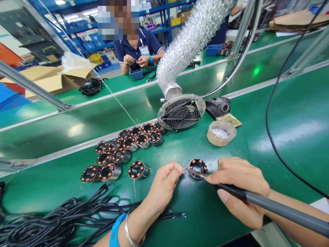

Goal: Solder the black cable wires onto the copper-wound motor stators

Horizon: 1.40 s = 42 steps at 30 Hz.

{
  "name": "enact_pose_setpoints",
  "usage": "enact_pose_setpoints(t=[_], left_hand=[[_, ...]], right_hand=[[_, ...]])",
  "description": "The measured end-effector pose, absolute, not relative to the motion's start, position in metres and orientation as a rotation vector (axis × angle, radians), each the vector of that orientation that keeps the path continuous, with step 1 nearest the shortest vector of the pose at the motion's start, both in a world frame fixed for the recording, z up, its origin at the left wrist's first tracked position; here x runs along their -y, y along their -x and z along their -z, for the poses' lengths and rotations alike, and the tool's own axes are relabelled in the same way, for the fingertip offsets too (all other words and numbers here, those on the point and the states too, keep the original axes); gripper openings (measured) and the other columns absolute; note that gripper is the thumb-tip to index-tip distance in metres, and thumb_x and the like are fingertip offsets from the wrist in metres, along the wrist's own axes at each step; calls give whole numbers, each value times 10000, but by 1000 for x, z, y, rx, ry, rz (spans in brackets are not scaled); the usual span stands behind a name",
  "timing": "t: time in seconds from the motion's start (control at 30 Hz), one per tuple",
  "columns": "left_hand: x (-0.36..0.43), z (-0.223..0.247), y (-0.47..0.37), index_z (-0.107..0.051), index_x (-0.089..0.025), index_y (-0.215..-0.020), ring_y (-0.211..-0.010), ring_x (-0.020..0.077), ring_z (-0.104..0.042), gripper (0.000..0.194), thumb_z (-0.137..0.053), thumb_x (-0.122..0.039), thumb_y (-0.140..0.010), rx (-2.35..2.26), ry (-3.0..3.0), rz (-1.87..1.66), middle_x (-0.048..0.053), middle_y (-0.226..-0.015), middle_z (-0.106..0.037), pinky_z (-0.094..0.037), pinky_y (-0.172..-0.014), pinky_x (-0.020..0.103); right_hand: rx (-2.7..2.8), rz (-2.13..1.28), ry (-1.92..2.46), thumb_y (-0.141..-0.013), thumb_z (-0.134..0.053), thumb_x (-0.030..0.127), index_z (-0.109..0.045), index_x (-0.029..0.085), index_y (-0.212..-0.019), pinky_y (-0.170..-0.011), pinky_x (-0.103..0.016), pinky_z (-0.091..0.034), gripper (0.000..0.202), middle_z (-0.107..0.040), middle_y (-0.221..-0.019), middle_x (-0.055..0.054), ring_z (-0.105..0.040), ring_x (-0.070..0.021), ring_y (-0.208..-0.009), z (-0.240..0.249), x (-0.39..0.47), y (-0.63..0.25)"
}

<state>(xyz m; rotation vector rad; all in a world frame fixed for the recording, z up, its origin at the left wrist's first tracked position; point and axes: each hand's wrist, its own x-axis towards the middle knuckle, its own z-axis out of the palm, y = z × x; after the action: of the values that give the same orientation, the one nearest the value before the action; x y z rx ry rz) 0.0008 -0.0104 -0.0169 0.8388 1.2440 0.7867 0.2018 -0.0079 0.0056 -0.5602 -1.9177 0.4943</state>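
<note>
My right hand (241, 187) grips a soldering iron (272, 202) with a black and grey handle. The iron's tip reaches across the near rim of a motor stator (198, 164) toward the fingertips of my left hand (166, 183). Those left fingers are pinched on thin wire ends just left of this stator; a bit of blue shows at the fingertips. Copper windings ring the inside of the stator, which lies on the green bench. Another stator (138, 170) with loose wire leads sits left of my left hand.
Several more stators (122, 155) stand grouped at the left. Black cables (64, 219) lie in front of them. A fume extractor (182, 115) hangs mid-bench, near a round tub (221, 133) and a soldering-iron stand (218, 107). Across the bench, a person (138, 48) handles a small part.
</note>
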Motion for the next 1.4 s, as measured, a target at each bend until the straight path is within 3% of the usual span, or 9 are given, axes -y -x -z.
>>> enact_pose_setpoints(t=[0.47, 0.77, 1.4], left_hand=[[10, 17, -2, -487, -183, -673, -435, 47, -133, 364, -657, -502, -717, -1257, -845, -777, -128, -474, -241, -102, -411, 200], [11, 18, 0, -490, -182, -671, -443, 50, -127, 354, -656, -489, -722, -1247, -849, -782, -125, -482, -241, -107, -418, 199], [11, 16, -1, -489, -183, -662, -439, 49, -127, 399, -682, -528, -715, -1245, -835, -780, -125, -476, -237, -109, -424, 202]], right_hand=[[1934, -468, 549, -752, -457, 98, -626, 173, -916, -458, -281, -307, 247, -487, -547, 20, -407, -119, -433, -7, 5, -201], [2067, -447, 534, -742, -431, 72, -638, 170, -808, -516, -313, -273, 239, -489, -562, -6, -403, -139, -475, -8, 9, -205], [2182, -273, 365, -672, -439, 67, -632, 164, -862, -482, -320, -227, 288, -476, -508, 0, -326, -144, -462, -12, 0, -204]])
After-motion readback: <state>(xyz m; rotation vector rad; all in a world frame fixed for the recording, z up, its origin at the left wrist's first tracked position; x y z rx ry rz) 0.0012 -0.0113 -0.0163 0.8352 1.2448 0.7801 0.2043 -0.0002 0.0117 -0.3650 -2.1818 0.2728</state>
